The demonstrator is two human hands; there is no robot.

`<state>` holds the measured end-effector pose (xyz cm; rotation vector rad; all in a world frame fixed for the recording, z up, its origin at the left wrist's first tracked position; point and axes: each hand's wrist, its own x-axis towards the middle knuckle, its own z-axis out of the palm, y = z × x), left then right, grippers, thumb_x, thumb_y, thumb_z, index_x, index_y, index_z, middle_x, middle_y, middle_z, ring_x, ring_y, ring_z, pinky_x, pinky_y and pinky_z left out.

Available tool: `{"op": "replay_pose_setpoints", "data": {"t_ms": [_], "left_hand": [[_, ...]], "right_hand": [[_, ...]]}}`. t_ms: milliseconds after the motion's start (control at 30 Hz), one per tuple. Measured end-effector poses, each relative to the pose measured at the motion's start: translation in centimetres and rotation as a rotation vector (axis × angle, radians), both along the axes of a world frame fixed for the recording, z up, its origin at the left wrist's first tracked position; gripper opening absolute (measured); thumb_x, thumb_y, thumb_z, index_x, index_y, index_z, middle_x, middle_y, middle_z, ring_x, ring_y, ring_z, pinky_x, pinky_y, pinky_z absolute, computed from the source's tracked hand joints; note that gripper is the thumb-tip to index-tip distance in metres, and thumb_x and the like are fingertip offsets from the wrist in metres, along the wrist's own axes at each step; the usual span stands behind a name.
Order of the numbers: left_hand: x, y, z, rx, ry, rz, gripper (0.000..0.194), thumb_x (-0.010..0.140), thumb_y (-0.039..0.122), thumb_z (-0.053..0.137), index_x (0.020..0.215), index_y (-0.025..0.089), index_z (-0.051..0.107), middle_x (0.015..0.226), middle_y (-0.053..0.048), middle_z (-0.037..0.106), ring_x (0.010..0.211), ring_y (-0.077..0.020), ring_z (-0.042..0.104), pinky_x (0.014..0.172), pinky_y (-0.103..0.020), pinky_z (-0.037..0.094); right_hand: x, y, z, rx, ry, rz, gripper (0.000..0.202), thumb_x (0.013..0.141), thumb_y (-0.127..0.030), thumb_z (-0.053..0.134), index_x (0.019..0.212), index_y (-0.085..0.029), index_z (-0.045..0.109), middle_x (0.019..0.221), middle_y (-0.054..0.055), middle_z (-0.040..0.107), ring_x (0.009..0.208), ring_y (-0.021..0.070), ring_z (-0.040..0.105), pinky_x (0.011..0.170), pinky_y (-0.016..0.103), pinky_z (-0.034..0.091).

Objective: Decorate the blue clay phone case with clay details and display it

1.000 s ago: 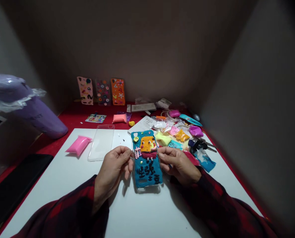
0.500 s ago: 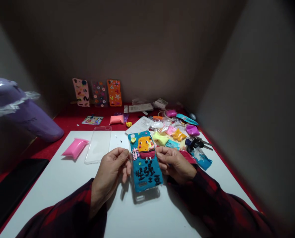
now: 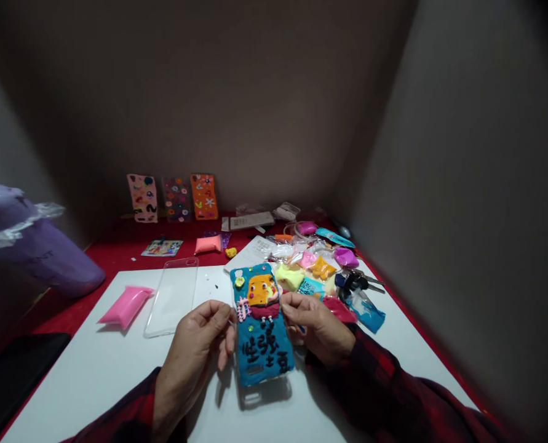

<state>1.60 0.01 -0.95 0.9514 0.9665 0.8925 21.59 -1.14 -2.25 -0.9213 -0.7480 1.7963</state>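
Note:
Between my hands is a phone case (image 3: 255,335) covered in blue clay, with an orange cartoon face, small ornaments and black Chinese characters on it. It is tilted toward me just above the white board, its shadow below. My left hand (image 3: 197,341) pinches its left edge between thumb and forefinger, the other fingers curled. My right hand (image 3: 317,326) pinches the right edge the same way. Left of the case, a clear phone case (image 3: 172,298) lies flat beside a pink clay packet (image 3: 125,306).
Clay packets, including a yellow one (image 3: 289,277), crowd the right side near some keys (image 3: 359,281). Decorated cases, one orange (image 3: 204,197), lean against the back wall. A purple wrapped object (image 3: 38,246) juts in from the left; a black slab (image 3: 19,381) lies below it.
The view has tilted up, so the scene sits lower and slightly left in the picture. Both hands keep their hold on the blue case, with little other change.

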Motion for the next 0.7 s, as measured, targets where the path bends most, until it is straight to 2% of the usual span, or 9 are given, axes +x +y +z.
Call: {"op": "replay_pose_setpoints", "data": {"t_ms": [167,400,567,700], "left_hand": [[-0.15,0.08,0.02,0.002,0.044,0.019,0.022,0.086,0.034,0.057,0.076,0.015,0.052,0.048,0.004,0.057,0.033,-0.0037,0.042,0.038,-0.015,0.027],[-0.34,0.22,0.18,0.053,0.169,0.166,0.025,0.074,0.035,0.07,0.077,0.015,0.055,0.047,0.006,0.053,0.036,-0.0044,0.038,0.035,-0.014,0.025],[-0.53,0.34,0.4,0.093,0.176,0.236,0.023,0.07,0.033,0.073,0.072,0.015,0.059,0.052,0.006,0.05,0.042,-0.0039,0.038,0.038,-0.015,0.029],[-0.91,0.44,-0.06,0.157,0.206,0.257,0.023,0.068,0.034,0.075,0.07,0.015,0.062,0.051,0.006,0.049,0.043,-0.0039,0.035,0.04,-0.017,0.025]], "right_hand": [[0.11,-0.08,-0.1,-0.003,0.022,0.013,0.038,0.061,-0.037,0.08,0.068,-0.016,0.051,0.049,-0.008,0.042,0.039,0.0011,0.028,0.039,0.018,0.011],[0.3,-0.15,-0.22,0.0,0.02,-0.003,0.033,0.065,-0.036,0.078,0.073,-0.016,0.053,0.049,-0.01,0.037,0.039,0.0011,0.024,0.04,0.018,0.012],[0.38,-0.16,-0.27,-0.009,0.006,-0.022,0.032,0.067,-0.034,0.077,0.077,-0.016,0.053,0.051,-0.01,0.033,0.04,0.0012,0.021,0.04,0.018,0.011],[0.46,-0.14,-0.47,-0.007,0.007,-0.013,0.032,0.067,-0.033,0.078,0.073,-0.016,0.051,0.055,-0.008,0.035,0.044,0.0024,0.022,0.043,0.019,0.013]]}}
